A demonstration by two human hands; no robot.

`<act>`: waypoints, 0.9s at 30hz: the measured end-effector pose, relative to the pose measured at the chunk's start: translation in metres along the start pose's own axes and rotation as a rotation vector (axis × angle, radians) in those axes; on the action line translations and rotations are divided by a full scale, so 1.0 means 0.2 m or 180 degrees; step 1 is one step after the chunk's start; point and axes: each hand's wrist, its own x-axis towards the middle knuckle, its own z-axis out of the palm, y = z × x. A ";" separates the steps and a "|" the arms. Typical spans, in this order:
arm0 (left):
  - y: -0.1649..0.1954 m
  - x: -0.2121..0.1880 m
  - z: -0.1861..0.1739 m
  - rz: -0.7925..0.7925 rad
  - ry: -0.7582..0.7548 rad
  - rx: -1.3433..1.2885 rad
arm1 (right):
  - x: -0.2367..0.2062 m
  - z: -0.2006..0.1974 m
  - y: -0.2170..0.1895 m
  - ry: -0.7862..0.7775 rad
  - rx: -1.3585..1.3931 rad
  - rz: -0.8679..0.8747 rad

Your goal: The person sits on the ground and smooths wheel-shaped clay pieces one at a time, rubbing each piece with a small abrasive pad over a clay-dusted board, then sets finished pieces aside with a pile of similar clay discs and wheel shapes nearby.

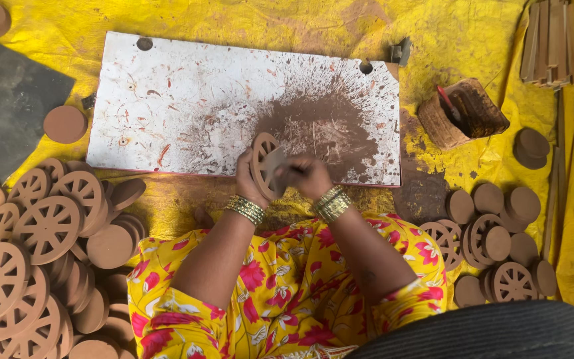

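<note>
**A spoked wooden wheel held on edge over a dusty board**

A brown wheel (262, 163), cut with spokes around a hub, is held on edge just above the near edge of a white board (187, 100) that is smeared with brown dust. The wheel is gripped by the left hand (248, 181), whose fingers are curled around its rim from behind. The right hand (305, 176) is closed against the wheel's face; a small flat piece seems to be pinched there, though what it is cannot be told through the blur.

The wheel is judged to be light and stiff, thin sheet wood by the look of it. The spokes are slender and would likely snap if pressed or twisted, so a hold at the solid rim or at the hub is judged safest. The dusty surface may slip a little under dry fingers.

To the left a large heap of wheels and plain discs (41, 266) is stacked; a smaller group of wheels and discs (493, 242) lies to the right. A small basket (463, 113) with a red-handled tool stands beyond the board's right end, all on a yellow cloth (446, 33).
</note>
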 end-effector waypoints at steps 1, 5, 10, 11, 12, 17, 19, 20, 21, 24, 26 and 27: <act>-0.01 0.00 0.01 0.0106 0.0157 0.0125 | 0.02 -0.01 -0.01 0.0441 -0.0928 0.0225; -0.01 0.01 0.02 0.0055 0.0436 0.0176 | 0.02 0.02 -0.07 0.0696 -0.2471 -0.0004; 0.01 0.01 -0.04 0.0273 -0.0118 0.0163 | -0.08 0.08 -0.05 -0.0656 -0.0131 -0.1153; 0.00 0.01 -0.04 0.0403 -0.0477 0.0234 | -0.06 0.05 -0.04 -0.1020 0.0407 -0.1069; -0.01 0.01 -0.04 0.0123 -0.0224 0.0198 | -0.06 0.05 -0.02 -0.0704 0.0525 -0.0692; -0.05 0.00 0.03 -0.0037 0.0368 0.0435 | 0.06 -0.05 0.05 0.0877 -0.2064 0.0367; -0.04 -0.02 0.05 -0.0190 0.0445 0.0408 | 0.05 -0.04 0.04 0.1001 -0.1795 -0.0180; -0.03 -0.02 0.06 -0.0261 0.0482 0.0394 | 0.05 -0.04 0.03 0.1059 -0.1658 -0.0458; -0.02 -0.02 0.06 -0.0232 0.0421 0.0252 | 0.02 -0.01 0.02 0.0806 -0.1450 -0.0833; 0.00 -0.04 0.07 -0.0147 0.0253 -0.0039 | -0.05 0.04 0.00 -0.0004 -0.0406 -0.1319; 0.00 -0.05 0.08 -0.0089 0.0096 -0.0047 | -0.05 0.03 0.00 -0.0527 0.0778 -0.0842; -0.01 -0.05 0.09 -0.0094 0.0092 0.0178 | -0.03 0.01 0.01 -0.0056 0.0600 -0.0573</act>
